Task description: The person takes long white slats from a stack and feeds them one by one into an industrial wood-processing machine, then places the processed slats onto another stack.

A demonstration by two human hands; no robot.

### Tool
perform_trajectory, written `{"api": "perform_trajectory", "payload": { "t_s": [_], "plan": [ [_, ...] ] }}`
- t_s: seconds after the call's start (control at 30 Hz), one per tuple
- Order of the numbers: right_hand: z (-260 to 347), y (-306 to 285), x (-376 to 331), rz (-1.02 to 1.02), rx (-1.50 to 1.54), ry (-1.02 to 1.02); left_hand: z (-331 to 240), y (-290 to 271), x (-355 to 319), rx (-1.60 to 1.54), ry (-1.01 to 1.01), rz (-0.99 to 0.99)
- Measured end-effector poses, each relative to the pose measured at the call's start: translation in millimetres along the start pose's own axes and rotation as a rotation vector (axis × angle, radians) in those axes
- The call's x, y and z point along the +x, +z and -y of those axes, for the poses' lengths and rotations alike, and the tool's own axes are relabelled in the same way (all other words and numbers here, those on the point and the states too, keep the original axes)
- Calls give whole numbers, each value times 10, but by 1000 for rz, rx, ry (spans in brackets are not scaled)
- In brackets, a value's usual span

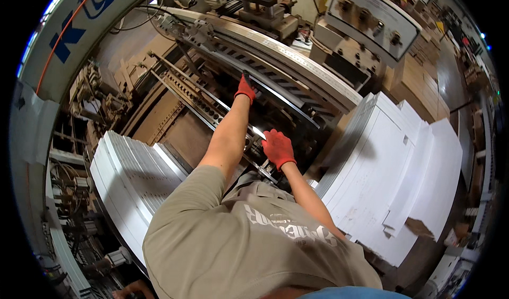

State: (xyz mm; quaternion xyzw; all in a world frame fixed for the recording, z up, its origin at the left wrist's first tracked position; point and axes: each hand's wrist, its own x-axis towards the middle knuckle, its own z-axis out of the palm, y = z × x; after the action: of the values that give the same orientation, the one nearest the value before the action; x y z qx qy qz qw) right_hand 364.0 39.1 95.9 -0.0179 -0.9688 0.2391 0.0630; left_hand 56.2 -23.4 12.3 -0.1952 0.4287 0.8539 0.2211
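I lean over a large sheet-feeding machine. My left hand [245, 89], in a red glove, reaches far forward to the curved metal rail [297, 66], its fingers closed around a small dark part [247, 77] sticking up there. My right hand [278, 148], also red-gloved, sits nearer to me, fingers curled over a shiny metal bar [258, 131] above the machine's dark opening. My tan shirt hides what lies below my arms.
Stacks of white flat sheets stand at my left [132, 177] and right [382, 161]. A grey control panel with knobs [371, 18] is at the upper right, brown cardboard stacks [419, 81] beyond it. Another person's hand [135, 288] shows at the lower left.
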Motion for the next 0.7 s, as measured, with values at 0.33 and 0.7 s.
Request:
{"api": "perform_trajectory", "payload": {
  "t_s": [0.33, 0.7],
  "plan": [
    [-244, -63, 208, -788, 446, 41, 541, 296, -1314, -59, -206, 145],
    [-266, 85, 235, -696, 743, 241, 491, 261, -1475, -218, -217, 343]
  ]
}}
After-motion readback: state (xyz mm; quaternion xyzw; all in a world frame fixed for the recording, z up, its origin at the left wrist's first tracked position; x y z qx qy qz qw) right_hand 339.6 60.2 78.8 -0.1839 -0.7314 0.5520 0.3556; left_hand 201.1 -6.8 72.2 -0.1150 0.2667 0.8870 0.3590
